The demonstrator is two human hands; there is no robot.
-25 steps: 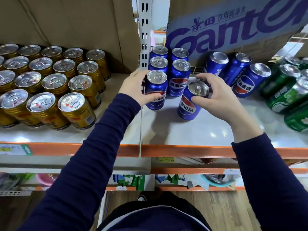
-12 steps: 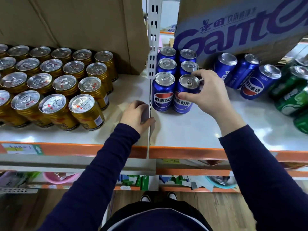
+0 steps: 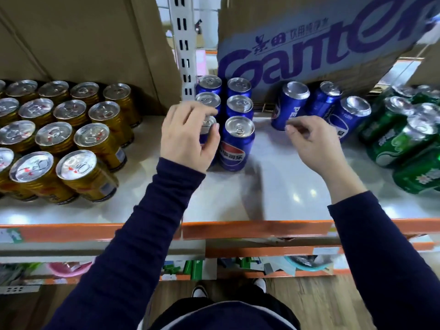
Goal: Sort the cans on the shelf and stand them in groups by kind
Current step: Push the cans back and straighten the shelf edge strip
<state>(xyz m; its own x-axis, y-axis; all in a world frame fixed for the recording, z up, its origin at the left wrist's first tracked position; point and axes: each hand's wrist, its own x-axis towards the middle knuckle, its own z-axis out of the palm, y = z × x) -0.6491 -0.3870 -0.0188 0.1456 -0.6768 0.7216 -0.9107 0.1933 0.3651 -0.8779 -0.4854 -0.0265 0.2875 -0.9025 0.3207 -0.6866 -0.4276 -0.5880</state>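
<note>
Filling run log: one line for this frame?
phase: sorting | left hand: grips front-left blue can | right hand: empty, by loose blue cans

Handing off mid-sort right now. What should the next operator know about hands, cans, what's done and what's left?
Left hand: curled round the front-left blue can of the two-by-three blue block.
Right hand: empty, fingers loosely curled, beside three loose blue cans.
Done: gold cans grouped on the left; six blue cans blocked.
Left: stand the loose blue cans with the block; green cans at far right may need straightening.
</note>
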